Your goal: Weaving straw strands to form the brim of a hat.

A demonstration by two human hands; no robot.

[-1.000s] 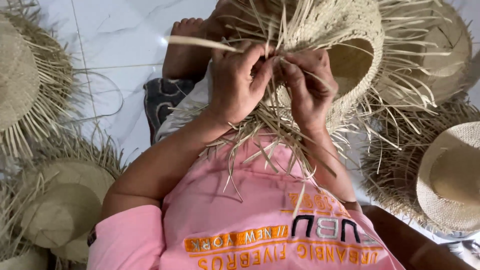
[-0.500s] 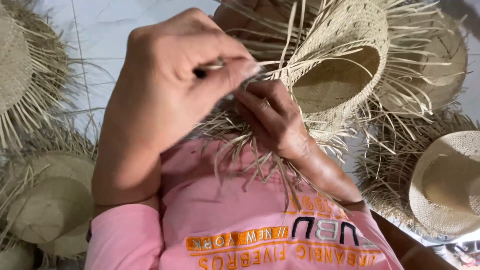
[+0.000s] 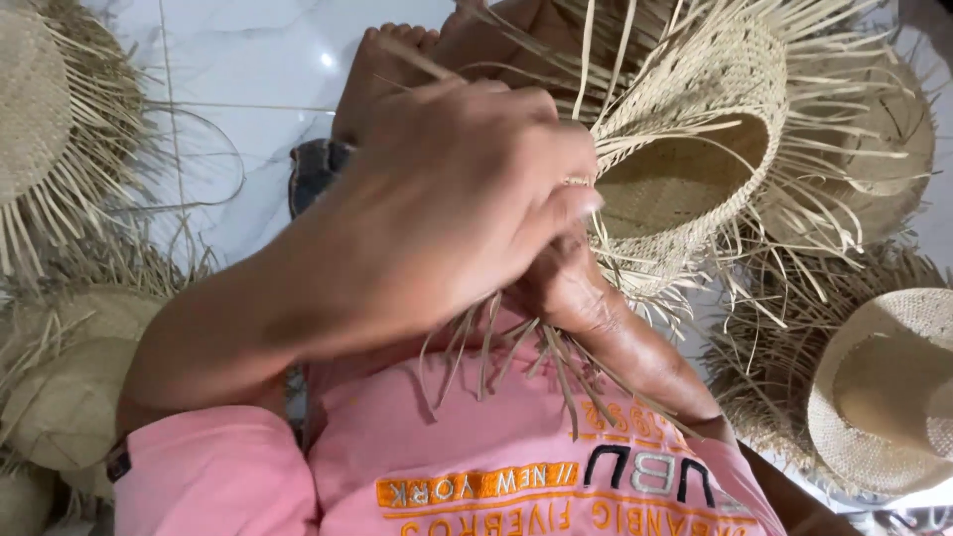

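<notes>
The left hand [image 3: 457,199] is raised close to the camera, and its thumb and forefinger are pinched on a thin straw strand [image 3: 574,181] at the edge of the hat [image 3: 695,149]. It holds the strand tight, I think, so the weave does not get loose. The right hand [image 3: 566,288] is mostly hidden behind the left one. It is under the rim of the hat and seems to be closed on the woven edge to keep it steady, but its fingers are not visible, so I cannot tell for sure.

The hat is unfinished. It rests above the lap, with the opening turned to the person, and many loose straw ends stick out around the rim and hang over the pink shirt [image 3: 476,447]. Held this way, the working edge is near both hands.

Other straw hats lie on the white tile floor [image 3: 248,60]: one at the right [image 3: 884,387], one at the lower left [image 3: 69,397], and one at the upper left [image 3: 40,109]. A bare foot [image 3: 382,69] shows beyond the hands
</notes>
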